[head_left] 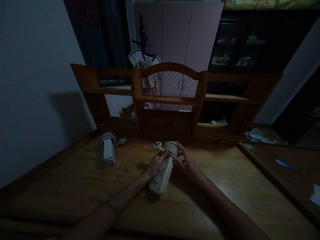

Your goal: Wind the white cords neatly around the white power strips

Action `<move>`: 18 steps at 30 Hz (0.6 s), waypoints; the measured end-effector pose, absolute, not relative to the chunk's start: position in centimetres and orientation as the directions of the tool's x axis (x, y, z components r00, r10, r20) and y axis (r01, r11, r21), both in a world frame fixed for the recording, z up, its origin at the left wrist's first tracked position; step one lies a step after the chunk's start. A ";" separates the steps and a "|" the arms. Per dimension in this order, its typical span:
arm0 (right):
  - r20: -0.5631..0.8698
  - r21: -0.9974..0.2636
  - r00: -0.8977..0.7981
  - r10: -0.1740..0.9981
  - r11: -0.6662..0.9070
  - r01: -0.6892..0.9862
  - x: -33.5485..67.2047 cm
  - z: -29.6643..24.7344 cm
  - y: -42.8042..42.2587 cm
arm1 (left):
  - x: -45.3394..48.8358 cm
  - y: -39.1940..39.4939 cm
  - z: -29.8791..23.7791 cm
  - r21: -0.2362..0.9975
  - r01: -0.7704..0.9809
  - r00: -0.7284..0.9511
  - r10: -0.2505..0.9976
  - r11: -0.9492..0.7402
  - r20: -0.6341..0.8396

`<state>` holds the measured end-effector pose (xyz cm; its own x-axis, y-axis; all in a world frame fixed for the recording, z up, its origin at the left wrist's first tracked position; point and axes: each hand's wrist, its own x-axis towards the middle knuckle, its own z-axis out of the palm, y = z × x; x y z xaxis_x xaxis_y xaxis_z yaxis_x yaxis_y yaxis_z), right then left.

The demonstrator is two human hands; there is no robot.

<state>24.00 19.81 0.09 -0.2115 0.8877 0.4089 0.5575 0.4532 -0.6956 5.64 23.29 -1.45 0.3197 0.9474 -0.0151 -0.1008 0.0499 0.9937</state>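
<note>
At the yellow wooden desk (225, 166), left fingers (163, 155) pinch a white power strip (161, 180); spread right fingers (181, 148) apparently steady its coiled pale cord (171, 148).

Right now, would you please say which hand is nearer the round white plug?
Left: the left hand is just below the plug in the picture; the right hand is farther, right of the coiled cord.

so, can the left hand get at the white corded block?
Probably, once it lets go: the left hand grips the power strip, but only desk surface shows between it and the white corded block.
</note>
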 end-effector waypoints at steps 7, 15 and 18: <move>0.409 -0.707 -0.215 0.887 0.457 0.540 24.0 0.0 19.9 | 5.6 23.7 -2.1 0.992 -0.109 0.358 0.933 0.070 -0.027; 0.382 -0.701 -0.234 0.894 0.445 0.557 24.0 -0.5 20.1 | 6.1 24.5 -3.1 0.972 -0.184 0.394 0.917 0.143 -0.060; 0.406 -0.670 -0.253 0.878 0.474 0.572 24.2 -0.5 20.0 | 6.1 25.0 -3.6 0.971 -0.157 0.411 0.906 0.183 -0.104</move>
<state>24.16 20.05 -0.48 -0.2527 0.8784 0.4057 0.5715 0.4739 -0.6699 6.09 24.96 -3.59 0.4110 0.9057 -0.1037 -0.1575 0.1826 0.9705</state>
